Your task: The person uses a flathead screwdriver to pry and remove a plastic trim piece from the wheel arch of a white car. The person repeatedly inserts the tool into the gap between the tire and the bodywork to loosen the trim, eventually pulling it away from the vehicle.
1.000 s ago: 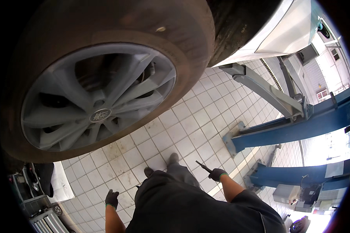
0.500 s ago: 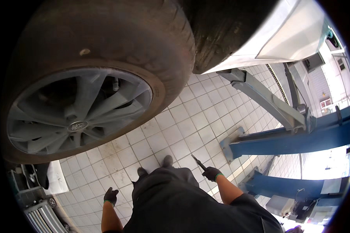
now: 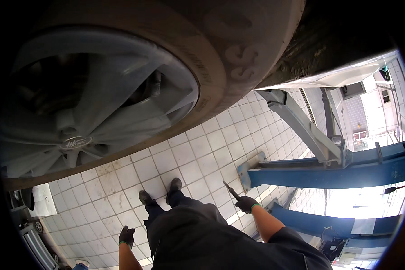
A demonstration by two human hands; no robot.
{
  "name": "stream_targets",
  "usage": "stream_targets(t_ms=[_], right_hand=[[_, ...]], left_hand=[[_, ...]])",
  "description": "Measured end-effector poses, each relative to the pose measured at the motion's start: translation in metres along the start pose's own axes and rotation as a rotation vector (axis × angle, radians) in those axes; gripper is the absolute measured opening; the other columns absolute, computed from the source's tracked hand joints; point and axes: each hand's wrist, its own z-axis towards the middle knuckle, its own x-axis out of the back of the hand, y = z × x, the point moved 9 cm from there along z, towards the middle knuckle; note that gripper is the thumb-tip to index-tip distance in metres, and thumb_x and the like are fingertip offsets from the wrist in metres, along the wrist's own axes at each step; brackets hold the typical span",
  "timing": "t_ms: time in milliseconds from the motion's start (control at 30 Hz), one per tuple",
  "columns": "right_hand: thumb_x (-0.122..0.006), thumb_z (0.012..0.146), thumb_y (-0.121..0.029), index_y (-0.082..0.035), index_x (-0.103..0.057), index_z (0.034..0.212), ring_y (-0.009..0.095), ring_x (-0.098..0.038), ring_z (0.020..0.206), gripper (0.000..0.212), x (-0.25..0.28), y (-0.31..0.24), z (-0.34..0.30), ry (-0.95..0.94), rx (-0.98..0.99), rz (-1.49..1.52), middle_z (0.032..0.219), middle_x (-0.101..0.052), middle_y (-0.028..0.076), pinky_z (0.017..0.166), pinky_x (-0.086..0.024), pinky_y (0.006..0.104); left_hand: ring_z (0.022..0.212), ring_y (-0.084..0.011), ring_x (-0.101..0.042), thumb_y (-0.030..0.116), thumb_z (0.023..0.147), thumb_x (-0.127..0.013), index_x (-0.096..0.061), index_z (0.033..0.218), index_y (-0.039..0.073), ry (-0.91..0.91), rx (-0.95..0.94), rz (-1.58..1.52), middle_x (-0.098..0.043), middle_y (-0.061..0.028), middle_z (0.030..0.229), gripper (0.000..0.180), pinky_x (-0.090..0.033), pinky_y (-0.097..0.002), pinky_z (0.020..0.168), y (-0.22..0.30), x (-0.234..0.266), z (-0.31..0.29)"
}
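Note:
My right hand point(image 3: 246, 204), in a black glove with a green cuff edge, is closed around a slim dark hand tool point(image 3: 231, 191). The tool's narrow end points up and left; its exact kind is too small to tell. Lower left, my left hand point(image 3: 126, 236) wears the same kind of glove and hangs beside my leg, fingers loosely bent and nothing visible in them. Ahead of me, large and close, is a raised car wheel with a grey spoked rim point(image 3: 135, 114) and a dusty tire point(image 3: 238, 54). Neither hand touches it.
A grey lift arm point(image 3: 301, 123) reaches under the white car body point(image 3: 346, 74) at right, joined to blue lift posts point(image 3: 328, 173). Light tiles point(image 3: 202, 153) cover the floor under my dark shoes point(image 3: 176, 184). A grey wheeled cabinet point(image 3: 36, 245) stands at lower left.
I have stepped closer to the wheel, which now fills more of the view. My feet are farther apart. The tool is still in my right hand; my left hand hangs lower.

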Motion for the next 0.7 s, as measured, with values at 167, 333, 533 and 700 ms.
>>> stream_targets(t_ms=[167, 333, 533, 700], right_hand=[[-0.066, 0.088, -0.045, -0.004, -0.070, 0.113, 0.037, -0.069, 0.104, 0.049, -0.002, -0.060, -0.022, 0.112, 0.180, -0.171, 0.108, -0.072, 0.022, 0.090, -0.053, 0.0470], [-0.065, 0.090, -0.046, -0.007, -0.065, 0.122, 0.038, -0.067, 0.111, 0.051, -0.022, -0.113, -0.047, 0.058, 0.227, -0.225, 0.118, -0.069, 0.021, 0.095, -0.052, 0.0478], [-0.065, 0.091, -0.046, -0.008, -0.061, 0.127, 0.040, -0.066, 0.110, 0.053, -0.026, -0.144, -0.082, 0.246, 0.393, -0.132, 0.117, -0.069, 0.022, 0.095, -0.051, 0.0498], [-0.068, 0.096, -0.033, -0.009, -0.060, 0.132, 0.025, -0.068, 0.092, 0.044, 0.104, -0.192, -0.197, 0.721, 0.653, 0.356, 0.100, -0.071, 0.015, 0.081, -0.053, 0.0386]], left_hand=[[0.139, -0.0308, -0.050, 0.020, 0.090, -0.072, -0.035, 0.154, -0.006, 0.006, -0.003, -0.237, -0.052, -0.0235, 0.149, 0.078, -0.039, -0.0395, 0.115, -0.038, 0.022, 0.028], [0.101, -0.0213, -0.060, 0.016, 0.088, -0.072, -0.039, 0.150, -0.007, 0.137, -0.074, -0.210, -0.065, -0.0115, 0.109, 0.074, -0.048, -0.0328, 0.090, -0.042, 0.062, 0.025], [0.147, -0.0322, -0.041, 0.024, 0.092, -0.068, -0.037, 0.152, -0.006, 0.044, -0.031, -0.015, -0.044, -0.0225, 0.157, 0.074, -0.033, -0.0386, 0.119, -0.014, 0.088, -0.007], [0.127, -0.0291, -0.058, 0.022, 0.090, -0.074, -0.036, 0.153, -0.006, 0.109, -0.087, 0.050, -0.062, -0.0220, 0.137, 0.078, -0.045, -0.0376, 0.107, -0.028, 0.116, -0.002]])
